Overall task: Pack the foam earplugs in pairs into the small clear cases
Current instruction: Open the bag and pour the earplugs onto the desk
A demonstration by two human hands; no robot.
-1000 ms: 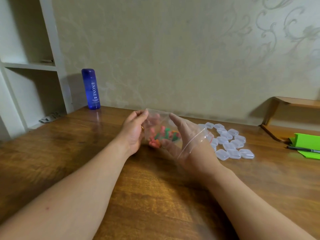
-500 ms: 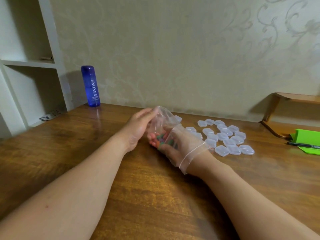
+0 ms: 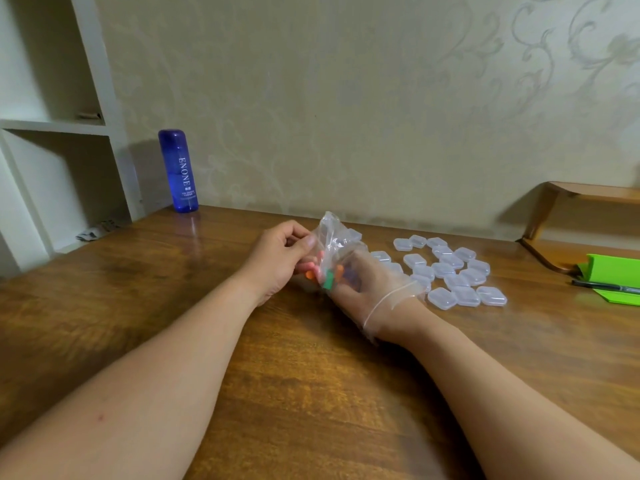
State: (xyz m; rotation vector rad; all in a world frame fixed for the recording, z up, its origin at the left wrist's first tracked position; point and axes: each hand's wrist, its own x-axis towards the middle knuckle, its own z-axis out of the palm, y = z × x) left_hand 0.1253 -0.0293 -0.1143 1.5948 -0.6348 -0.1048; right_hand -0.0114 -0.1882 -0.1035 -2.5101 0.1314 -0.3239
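Orange and green earplugs (image 3: pixel 329 276), blue bottle (image 3: pixel 179 171), brown wood-grain table (image 3: pixel 311 393).

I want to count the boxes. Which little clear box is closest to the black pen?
The box at the right end of the front row; every other box lies farther left or farther back from the pen.

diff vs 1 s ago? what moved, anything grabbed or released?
The right hand has pushed deeper into the clear plastic zip bag: its mouth slid from the back of the hand to the wrist, and the hand now sits among the coloured foam earplugs. The left hand, which cupped the bag's closed end, now pinches it bunched. Unchanged: small clear plastic cases, blue bottle.
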